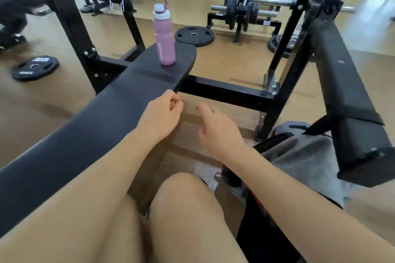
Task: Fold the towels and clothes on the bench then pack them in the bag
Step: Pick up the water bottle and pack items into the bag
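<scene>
The black padded bench (89, 126) runs from lower left toward the middle, with only a pink water bottle (164, 36) standing at its far end. A grey towel (303, 160) lies in a black bag (256, 226) on the floor at the lower right, partly hidden by my right forearm. My left hand (162, 113) hovers over the bench's right edge, fingers loosely curled and holding nothing. My right hand (218, 132) floats above the floor between bench and bag, fingers relaxed and empty.
A black rack frame (226, 92) crosses behind the bench. A second padded bench (346, 100) slants down at the right over the bag. Weight plates (194, 36) (35, 67) lie on the floor. My bare knees (186, 209) fill the foreground.
</scene>
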The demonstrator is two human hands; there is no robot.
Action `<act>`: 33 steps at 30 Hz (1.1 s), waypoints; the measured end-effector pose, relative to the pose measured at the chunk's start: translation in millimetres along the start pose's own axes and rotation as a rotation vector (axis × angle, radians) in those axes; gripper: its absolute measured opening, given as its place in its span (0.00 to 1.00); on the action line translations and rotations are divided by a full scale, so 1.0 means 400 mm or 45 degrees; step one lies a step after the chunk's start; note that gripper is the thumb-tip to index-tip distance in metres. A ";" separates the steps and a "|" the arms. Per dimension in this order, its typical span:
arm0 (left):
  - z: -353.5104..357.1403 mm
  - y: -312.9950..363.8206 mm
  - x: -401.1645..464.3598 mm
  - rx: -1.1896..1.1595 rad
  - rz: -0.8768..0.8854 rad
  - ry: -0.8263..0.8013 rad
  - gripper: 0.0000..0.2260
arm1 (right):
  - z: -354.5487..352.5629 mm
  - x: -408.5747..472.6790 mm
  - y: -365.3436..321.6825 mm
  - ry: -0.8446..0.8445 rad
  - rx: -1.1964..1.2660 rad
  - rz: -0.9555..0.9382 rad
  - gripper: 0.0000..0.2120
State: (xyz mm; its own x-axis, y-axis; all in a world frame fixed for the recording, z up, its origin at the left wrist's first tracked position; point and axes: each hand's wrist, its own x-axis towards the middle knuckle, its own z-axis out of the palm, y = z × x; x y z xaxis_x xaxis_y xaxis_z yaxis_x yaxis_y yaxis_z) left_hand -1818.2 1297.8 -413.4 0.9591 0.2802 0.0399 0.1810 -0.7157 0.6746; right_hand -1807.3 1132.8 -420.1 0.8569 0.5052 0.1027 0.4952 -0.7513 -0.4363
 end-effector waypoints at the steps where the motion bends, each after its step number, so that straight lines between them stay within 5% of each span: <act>1: -0.006 -0.027 0.017 -0.039 -0.049 0.039 0.09 | 0.021 0.057 -0.005 0.029 0.162 0.034 0.27; 7: 0.035 -0.192 0.144 -0.146 -0.165 0.190 0.19 | 0.156 0.432 -0.001 0.022 0.799 0.307 0.38; 18: 0.079 -0.374 0.301 -0.016 -0.150 0.344 0.30 | 0.370 0.984 0.031 0.269 0.985 0.520 0.57; 21: 0.087 -0.380 0.306 0.033 -0.132 0.358 0.31 | 0.398 1.071 0.019 0.392 1.022 0.555 0.51; 26: 0.084 -0.389 0.292 0.034 -0.155 0.322 0.34 | 0.397 1.054 0.003 0.445 1.015 0.603 0.34; 33: 0.017 -0.331 0.207 -0.113 -0.203 0.283 0.47 | 0.329 0.668 -0.065 0.248 1.297 0.475 0.34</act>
State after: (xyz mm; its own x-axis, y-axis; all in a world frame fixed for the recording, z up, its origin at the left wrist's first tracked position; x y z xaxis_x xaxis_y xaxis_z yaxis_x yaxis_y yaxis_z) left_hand -1761.4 1411.2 -504.4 0.8472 0.5248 0.0822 0.2965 -0.5956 0.7465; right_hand -1610.2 1343.3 -499.0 0.9804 0.1760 -0.0888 -0.0728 -0.0954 -0.9928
